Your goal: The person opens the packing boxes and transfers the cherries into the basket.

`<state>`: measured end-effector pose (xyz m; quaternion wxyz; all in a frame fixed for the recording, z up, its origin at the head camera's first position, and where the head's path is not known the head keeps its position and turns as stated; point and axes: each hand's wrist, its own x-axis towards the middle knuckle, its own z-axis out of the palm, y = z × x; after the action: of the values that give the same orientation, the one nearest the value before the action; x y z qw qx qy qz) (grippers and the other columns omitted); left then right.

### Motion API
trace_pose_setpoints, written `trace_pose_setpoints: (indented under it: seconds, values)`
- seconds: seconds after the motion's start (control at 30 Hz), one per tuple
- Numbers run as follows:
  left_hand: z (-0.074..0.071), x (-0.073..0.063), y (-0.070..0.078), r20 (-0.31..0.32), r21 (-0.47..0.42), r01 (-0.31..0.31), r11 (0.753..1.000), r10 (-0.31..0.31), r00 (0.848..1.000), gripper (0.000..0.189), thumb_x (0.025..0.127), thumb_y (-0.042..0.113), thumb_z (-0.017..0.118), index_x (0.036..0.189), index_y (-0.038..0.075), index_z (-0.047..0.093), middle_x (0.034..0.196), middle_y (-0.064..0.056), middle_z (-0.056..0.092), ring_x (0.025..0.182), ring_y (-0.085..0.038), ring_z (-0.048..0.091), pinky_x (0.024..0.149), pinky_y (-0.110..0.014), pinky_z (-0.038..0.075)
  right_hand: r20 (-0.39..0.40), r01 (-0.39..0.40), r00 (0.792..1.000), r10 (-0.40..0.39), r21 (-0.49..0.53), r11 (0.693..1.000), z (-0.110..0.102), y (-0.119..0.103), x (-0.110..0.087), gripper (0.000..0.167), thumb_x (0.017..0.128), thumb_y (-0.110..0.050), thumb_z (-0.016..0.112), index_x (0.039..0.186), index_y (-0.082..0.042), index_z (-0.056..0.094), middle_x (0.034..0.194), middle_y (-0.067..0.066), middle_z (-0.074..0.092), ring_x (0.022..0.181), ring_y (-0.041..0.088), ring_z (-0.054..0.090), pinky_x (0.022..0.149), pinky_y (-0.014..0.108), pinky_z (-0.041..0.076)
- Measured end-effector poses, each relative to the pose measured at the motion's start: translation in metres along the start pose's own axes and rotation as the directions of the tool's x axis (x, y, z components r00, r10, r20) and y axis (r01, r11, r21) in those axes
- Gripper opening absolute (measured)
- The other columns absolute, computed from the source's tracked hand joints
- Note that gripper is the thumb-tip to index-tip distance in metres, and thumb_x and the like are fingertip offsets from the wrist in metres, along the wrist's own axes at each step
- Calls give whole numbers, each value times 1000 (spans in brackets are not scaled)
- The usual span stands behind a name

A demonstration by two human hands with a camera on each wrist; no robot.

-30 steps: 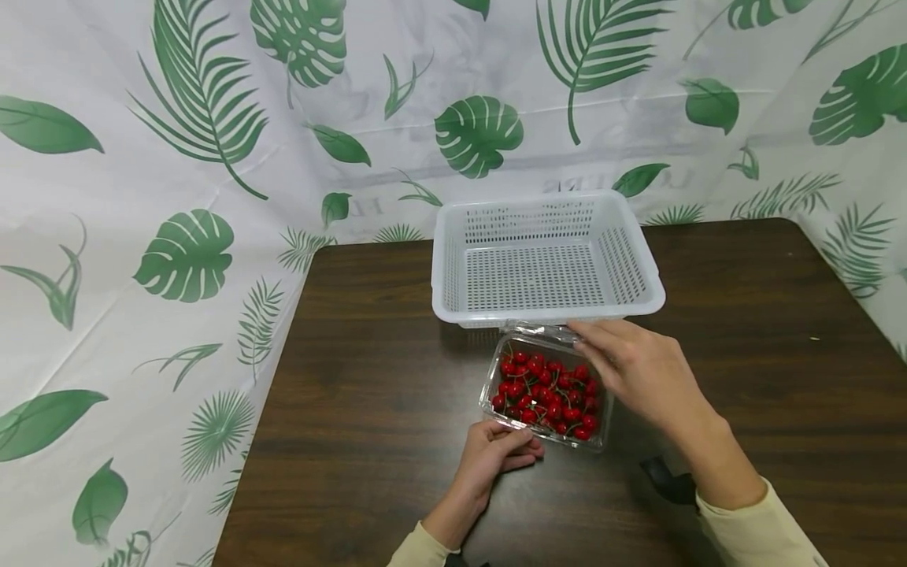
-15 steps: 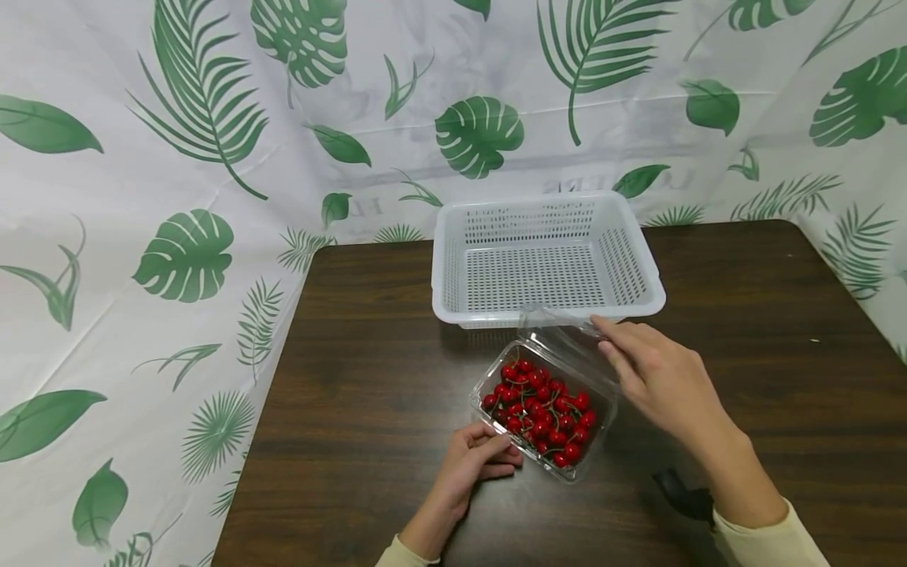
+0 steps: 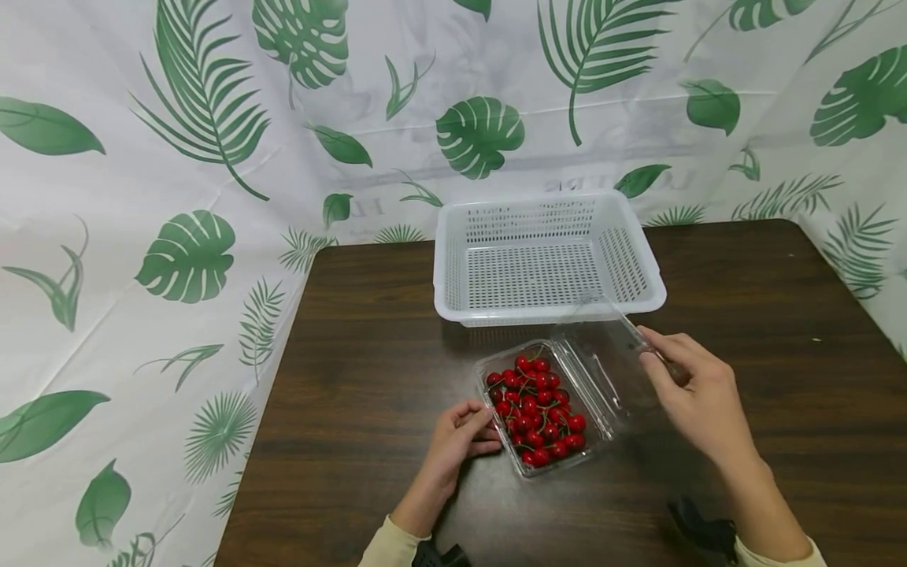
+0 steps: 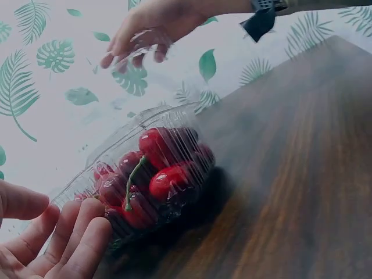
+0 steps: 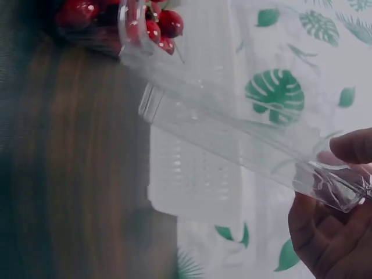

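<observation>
A clear plastic clamshell box (image 3: pixel 599 431) full of red cherries (image 3: pixel 531 413) lies on the table in the head view, its hinged lid swung up on the right. My left hand (image 3: pixel 464 433) grips the box's left edge between thumb and fingers. In the left wrist view the fingers (image 4: pixel 75 232) meet the box wall close by the cherries (image 4: pixel 168 180). My right hand (image 3: pixel 697 390) pinches the free edge of the lid (image 3: pixel 609 354), thumb on one side and fingers on the other. The lid (image 5: pixel 232 139) stretches across the right wrist view.
Behind the box stands a white perforated plastic basket (image 3: pixel 453 311), and the raised lid overlaps its front rim in the head view. The dark wooden table (image 3: pixel 340 394) meets a leaf-printed sheet (image 3: pixel 298 181) at the back and left.
The lid has swung from nearly closed above the back edge to raised on the right, carried by my right hand rightward. The box has turned clockwise, and my left hand has shifted left.
</observation>
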<state>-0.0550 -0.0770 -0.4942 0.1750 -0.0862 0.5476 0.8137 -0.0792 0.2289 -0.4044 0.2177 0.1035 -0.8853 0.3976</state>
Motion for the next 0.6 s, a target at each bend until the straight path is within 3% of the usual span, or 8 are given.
trace_pose_setpoints:
  seconds: [0.2,0.4,0.5,0.6]
  values:
    - [-1,8,7,-14,63,-10,998,11,1000,19,94,10,66,104,-5,60,84,-4,65,72,-16,66,67,-34,57,-53,-142,988,145,51,989,-5,12,-10,32,87,-2,72,118,-8,72,93,-11,65,75,1,51,58,10,41]
    - [-2,14,10,4,131,-47,990,46,999,28,86,-2,70,110,-10,57,84,-3,64,76,-13,64,68,-33,57,-18,-245,969,247,63,967,-13,24,-17,29,89,-11,72,117,-3,71,87,-20,63,73,2,53,57,14,42]
    - [-4,17,11,7,155,-48,987,48,999,34,84,-3,70,113,-13,55,84,-2,64,76,-13,64,67,-31,57,27,-322,947,321,68,944,-18,30,-19,33,92,-18,70,120,0,68,85,-22,62,65,4,55,52,18,43]
    - [-4,20,12,9,174,-43,984,42,999,36,84,-2,71,115,-13,55,86,-3,64,76,-13,64,68,-31,57,76,-412,911,406,74,908,-22,38,-23,41,93,-25,69,122,3,65,85,-22,62,61,7,56,49,22,45]
